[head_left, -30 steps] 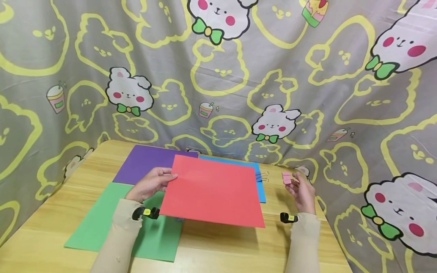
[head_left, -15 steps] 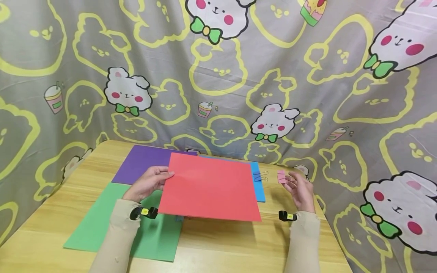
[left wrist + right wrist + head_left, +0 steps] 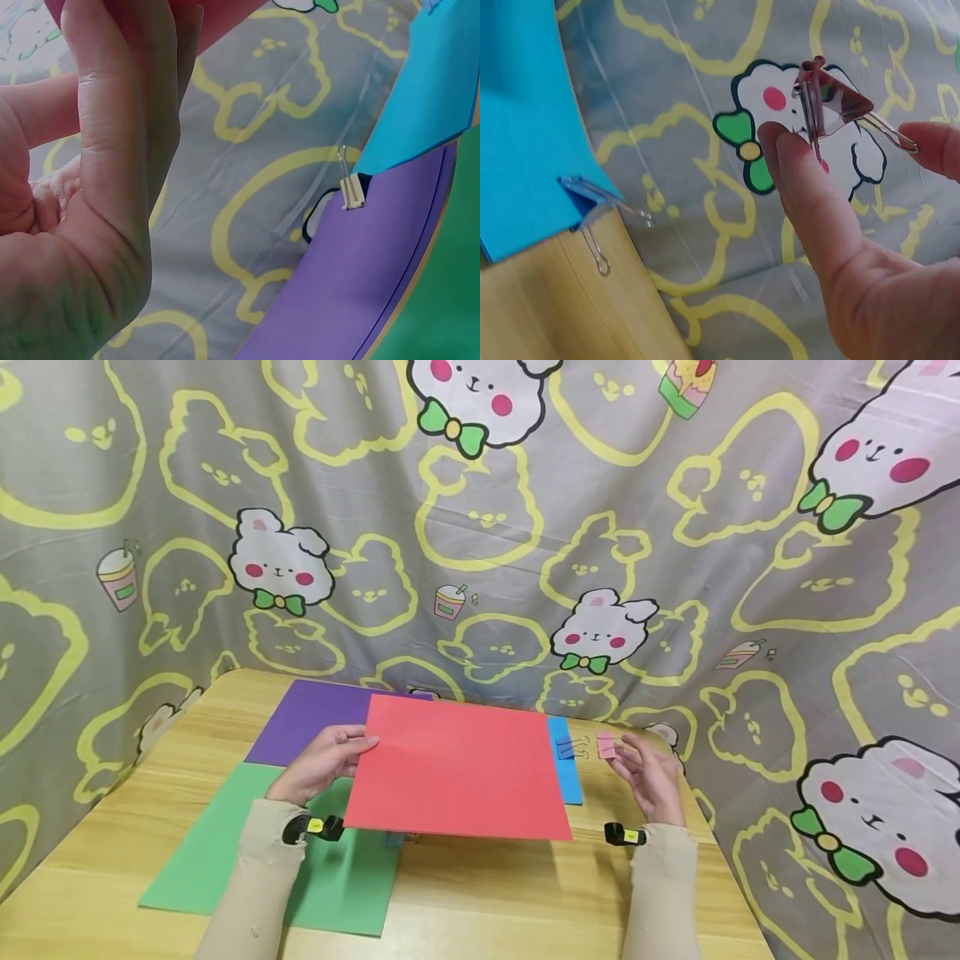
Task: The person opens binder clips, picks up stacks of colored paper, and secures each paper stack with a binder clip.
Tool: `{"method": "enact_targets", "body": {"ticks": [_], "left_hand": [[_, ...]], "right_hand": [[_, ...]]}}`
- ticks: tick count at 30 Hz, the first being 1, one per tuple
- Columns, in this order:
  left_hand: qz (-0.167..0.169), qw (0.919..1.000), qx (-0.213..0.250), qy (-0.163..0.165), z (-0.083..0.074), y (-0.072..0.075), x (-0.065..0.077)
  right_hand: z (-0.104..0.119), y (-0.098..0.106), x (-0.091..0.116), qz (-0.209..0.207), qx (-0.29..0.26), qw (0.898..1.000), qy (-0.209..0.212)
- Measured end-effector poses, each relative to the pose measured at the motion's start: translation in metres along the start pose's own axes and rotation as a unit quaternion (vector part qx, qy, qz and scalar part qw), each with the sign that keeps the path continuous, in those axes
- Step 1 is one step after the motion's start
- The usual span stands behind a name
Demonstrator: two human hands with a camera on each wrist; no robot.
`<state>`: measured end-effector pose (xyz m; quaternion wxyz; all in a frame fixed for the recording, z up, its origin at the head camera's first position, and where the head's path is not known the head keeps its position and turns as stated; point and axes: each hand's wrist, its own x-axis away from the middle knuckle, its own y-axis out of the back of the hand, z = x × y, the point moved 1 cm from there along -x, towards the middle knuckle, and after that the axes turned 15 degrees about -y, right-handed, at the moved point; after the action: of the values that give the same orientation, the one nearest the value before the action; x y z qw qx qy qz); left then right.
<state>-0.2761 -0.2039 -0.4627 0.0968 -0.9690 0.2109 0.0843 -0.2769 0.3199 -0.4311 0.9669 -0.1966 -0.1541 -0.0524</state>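
Note:
My left hand [image 3: 322, 764] grips the left edge of a red paper stack [image 3: 457, 768], thumb on top, holding it raised over the table. My right hand [image 3: 648, 777] pinches a pink binder clip [image 3: 605, 746] by its wire handles, a short way right of the red paper. In the right wrist view the clip [image 3: 847, 105] has one handle against the fingers and the other at the thumb. Behind the red paper lies blue paper [image 3: 572, 785], mostly hidden, with a blue binder clip [image 3: 566, 748] on its right edge.
Purple paper [image 3: 307, 718] lies at the back left and green paper [image 3: 210, 843] in front of it on the wooden table [image 3: 480, 902]. A pale binder clip [image 3: 352, 192] grips the purple paper's edge. A patterned curtain [image 3: 495, 643] hangs behind.
My right hand has brought the pink binder clip leftward, closer to the red paper. The red paper has shifted slightly left, its near edge rising a little.

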Motion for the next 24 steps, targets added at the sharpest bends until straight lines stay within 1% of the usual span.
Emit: {"method": "enact_targets", "body": {"ticks": [11, 20, 24], "left_hand": [[-0.008, 0.9999, 0.009, -0.006, 0.001, 0.003, 0.000], [-0.014, 0.9997, 0.017, -0.013, 0.001, 0.005, 0.001], [-0.013, 0.9996, 0.019, -0.019, -0.001, 0.006, 0.002]], "right_hand": [[-0.011, -0.017, -0.007, -0.009, 0.015, 1.000, -0.007], [-0.021, -0.028, -0.010, 0.000, 0.045, 0.999, -0.002], [-0.024, -0.032, -0.010, 0.004, 0.049, 0.999, 0.002]]}}
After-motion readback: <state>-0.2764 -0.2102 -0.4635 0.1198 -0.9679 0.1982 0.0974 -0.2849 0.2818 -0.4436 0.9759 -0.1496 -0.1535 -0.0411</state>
